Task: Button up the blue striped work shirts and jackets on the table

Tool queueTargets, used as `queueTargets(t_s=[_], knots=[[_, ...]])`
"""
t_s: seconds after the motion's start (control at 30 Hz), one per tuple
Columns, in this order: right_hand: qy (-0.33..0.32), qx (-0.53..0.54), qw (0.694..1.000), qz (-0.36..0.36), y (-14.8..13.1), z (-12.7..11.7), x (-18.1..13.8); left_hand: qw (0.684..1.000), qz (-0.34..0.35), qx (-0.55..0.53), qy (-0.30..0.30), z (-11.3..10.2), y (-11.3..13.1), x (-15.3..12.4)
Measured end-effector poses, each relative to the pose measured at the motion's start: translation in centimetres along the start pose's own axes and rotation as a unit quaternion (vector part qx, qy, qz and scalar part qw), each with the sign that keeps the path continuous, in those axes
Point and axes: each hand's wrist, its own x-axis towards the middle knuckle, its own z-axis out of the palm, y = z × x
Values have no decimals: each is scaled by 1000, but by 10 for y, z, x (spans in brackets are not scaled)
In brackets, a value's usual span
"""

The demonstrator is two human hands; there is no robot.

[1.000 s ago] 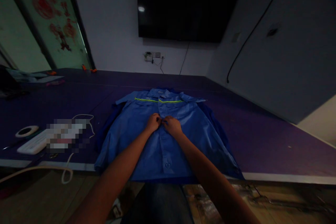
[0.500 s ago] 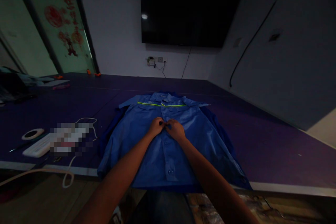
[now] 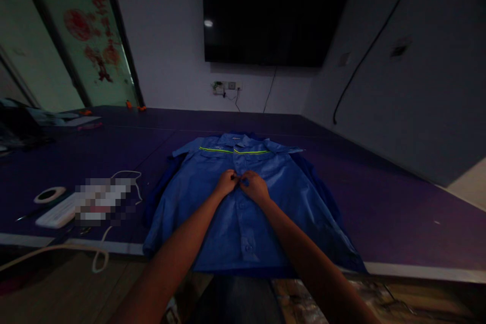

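Shirt of blue cloth (image 3: 188, 182): lies face up in the lower middle of the frame, collar pointing away, short sleeves spread, with yellow-green stripes (image 3: 251, 152) across its chest.
Left hand (image 3: 227, 182): at the centre of the frame, fingertips drawn together in a pinch on the shirt's front edge.
Right hand (image 3: 255, 186): just beside the left hand, fingers bent and nearly closed on the same front edge; cannot tell whether a button sits between them.
Buttoned front strip (image 3: 243, 225): runs from the hands down to the hem at bottom centre.
Darker blue cloth (image 3: 327, 195): beneath the shirt, showing along both sides.
Purple tabletop with a pale edge (image 3: 387, 207): under both, spanning the frame.
White oblong object (image 3: 56, 216): lower left, near a round white-rimmed object with a dark centre (image 3: 50, 195) and a pale looped cord (image 3: 99, 263).
Large black flat screen (image 3: 277, 10): on the wall, upper middle.
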Motion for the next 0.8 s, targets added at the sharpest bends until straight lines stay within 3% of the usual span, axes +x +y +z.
queueTargets(t_s=[0.8], knots=[[11, -2, 1000, -27, 0, -3, -2, 999, -9, -31, -16, -3, -4, 2]])
